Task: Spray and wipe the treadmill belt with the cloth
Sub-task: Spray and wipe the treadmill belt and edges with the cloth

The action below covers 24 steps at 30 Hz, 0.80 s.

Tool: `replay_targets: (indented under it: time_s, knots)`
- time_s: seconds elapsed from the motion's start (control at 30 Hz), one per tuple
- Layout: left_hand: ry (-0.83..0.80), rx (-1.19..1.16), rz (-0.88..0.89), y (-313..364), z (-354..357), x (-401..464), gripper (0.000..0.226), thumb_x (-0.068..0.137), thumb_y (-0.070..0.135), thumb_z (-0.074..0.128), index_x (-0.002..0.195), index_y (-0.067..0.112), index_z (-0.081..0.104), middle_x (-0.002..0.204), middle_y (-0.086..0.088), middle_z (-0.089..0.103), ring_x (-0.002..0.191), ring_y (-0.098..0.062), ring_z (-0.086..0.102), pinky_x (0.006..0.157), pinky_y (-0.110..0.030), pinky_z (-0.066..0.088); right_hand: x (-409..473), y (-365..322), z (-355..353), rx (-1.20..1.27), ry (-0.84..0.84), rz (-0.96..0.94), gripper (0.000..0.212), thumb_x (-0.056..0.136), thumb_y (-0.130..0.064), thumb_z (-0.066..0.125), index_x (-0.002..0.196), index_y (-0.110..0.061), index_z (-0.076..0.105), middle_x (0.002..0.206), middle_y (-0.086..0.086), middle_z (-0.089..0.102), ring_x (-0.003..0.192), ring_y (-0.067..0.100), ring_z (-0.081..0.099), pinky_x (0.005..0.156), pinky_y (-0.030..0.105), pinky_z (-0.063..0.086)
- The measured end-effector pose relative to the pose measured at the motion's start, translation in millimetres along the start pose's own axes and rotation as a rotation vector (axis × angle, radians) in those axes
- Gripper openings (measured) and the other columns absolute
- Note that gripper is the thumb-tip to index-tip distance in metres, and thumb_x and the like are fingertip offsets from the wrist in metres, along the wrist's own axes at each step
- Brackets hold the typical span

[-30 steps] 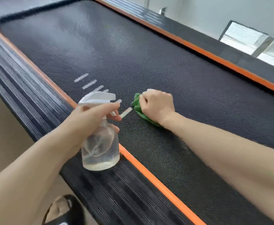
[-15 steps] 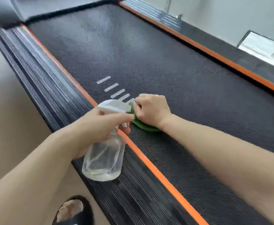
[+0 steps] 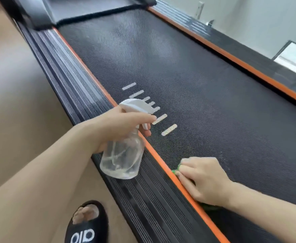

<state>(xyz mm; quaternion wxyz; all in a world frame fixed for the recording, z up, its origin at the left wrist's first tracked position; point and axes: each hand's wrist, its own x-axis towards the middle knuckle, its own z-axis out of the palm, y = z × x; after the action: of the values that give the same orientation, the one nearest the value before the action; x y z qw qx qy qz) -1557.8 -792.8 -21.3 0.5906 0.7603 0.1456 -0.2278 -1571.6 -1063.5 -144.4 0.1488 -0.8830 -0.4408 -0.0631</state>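
Head view, looking down along a treadmill. The treadmill belt (image 3: pixel 187 81), black and finely textured, runs from the lower right toward the motor cover (image 3: pixel 84 9) at the top. A row of short white marks (image 3: pixel 149 106) lies on the belt near its left edge. An orange strip (image 3: pixel 163 160) borders the belt on that side, with the ribbed black side rail (image 3: pixel 70 81) just outside it; a second orange strip (image 3: pixel 240 62) borders the far side of the belt.

The left hand (image 3: pixel 121 125) grips a clear spray bottle (image 3: pixel 122 158) by the neck, fingers curled below the white trigger head (image 3: pixel 135 106), one fingertip lying at the trigger. The bottle hangs above the side rail, beside the white marks, its nozzle pointing toward the belt.

The right hand (image 3: pixel 201 179) presses down on a green cloth (image 3: pixel 176 170) at the belt's left edge, touching the orange strip, nearer the camera than the bottle. Only small parts of the cloth show past the fingers and under the wrist; whether the fingers pinch it cannot be told. The two hands are apart.

A foot in a black slipper (image 3: pixel 86 225) stands on the tan floor (image 3: pixel 12 102), outside the side rail.
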Motion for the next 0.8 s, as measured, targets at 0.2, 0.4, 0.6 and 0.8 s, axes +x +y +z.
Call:
replay_targets:
  time_s: [0.2,0.4,0.6,0.8]
  knots:
    - [0.087,0.042,0.006,-16.6,0.5,2.9,0.036,0.098,0.031,0.073,0.098,-0.005,0.075,0.093,-0.015,0.081,0.076,-0.023,0.073,0.080,-0.034,0.058,130.4,10.6,38.6,-0.115,0.090,0.141,0.035,0.093,-0.038,0.042,0.071,-0.018,0.062,0.075,-0.003,0.063,0.071,0.026,0.066,0.052,0.031,0.041]
    - [0.107,0.088,-0.009,-22.0,-5.6,-7.0,0.026,0.098,0.027,0.076,0.083,0.006,0.074,0.096,-0.016,0.081,0.081,-0.035,0.079,0.081,-0.042,0.064,143.8,-1.9,41.3,-0.126,0.099,0.291,0.036,0.090,-0.039,0.042,0.071,-0.017,0.063,0.079,-0.001,0.065,0.077,0.029,0.067,0.057,0.031,0.034]
    - [0.091,0.108,-0.114,-18.6,5.3,-13.2,0.041,0.092,0.049,0.077,0.073,0.012,0.076,0.094,-0.019,0.083,0.089,-0.037,0.083,0.095,-0.054,0.064,-37.9,-16.2,-1.3,-0.052,0.079,0.218,0.040,0.102,-0.039,0.039,0.069,-0.022,0.052,0.071,-0.007,0.052,0.068,0.016,0.058,0.053,0.037,0.046]
    - [0.126,0.140,-0.122,-15.4,8.4,-11.3,0.043,0.091,0.046,0.079,0.086,0.004,0.080,0.091,-0.011,0.084,0.082,-0.032,0.083,0.087,-0.045,0.068,-78.4,-16.4,-7.1,-0.113,0.112,0.276,0.036,0.098,-0.034,0.043,0.065,-0.022,0.048,0.068,-0.008,0.047,0.061,0.015,0.054,0.047,0.035,0.043]
